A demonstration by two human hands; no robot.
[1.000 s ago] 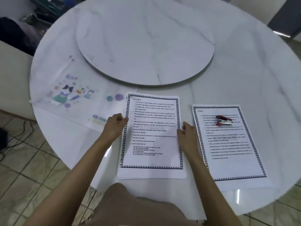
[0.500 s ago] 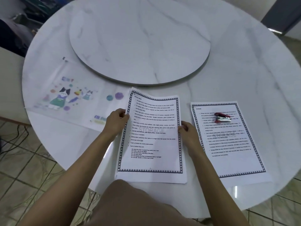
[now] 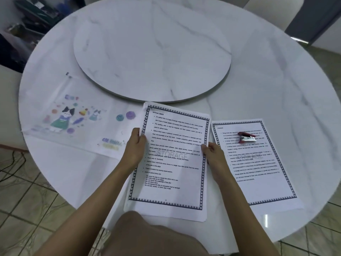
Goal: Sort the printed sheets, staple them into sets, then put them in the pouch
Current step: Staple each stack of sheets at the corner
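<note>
A stack of printed sheets (image 3: 171,159) with a patterned border and a "STORAGE" watermark is lifted off the table in front of me. My left hand (image 3: 135,145) grips its left edge and my right hand (image 3: 212,152) grips its right edge. To the right, a second printed set (image 3: 256,167) lies flat on the table with a small red stapler (image 3: 246,136) resting on its upper part. A translucent pouch (image 3: 73,117) with cartoon cat prints lies flat to the left.
The round white marble table (image 3: 276,80) carries a raised turntable disc (image 3: 153,50) in its middle. The table's near edge runs just below the papers. Tiled floor and cables show at the lower left; dark clutter sits beyond the table at the upper left.
Both hands have raised the middle stack off the table, its far end higher than before. The right set, stapler and pouch have not moved.
</note>
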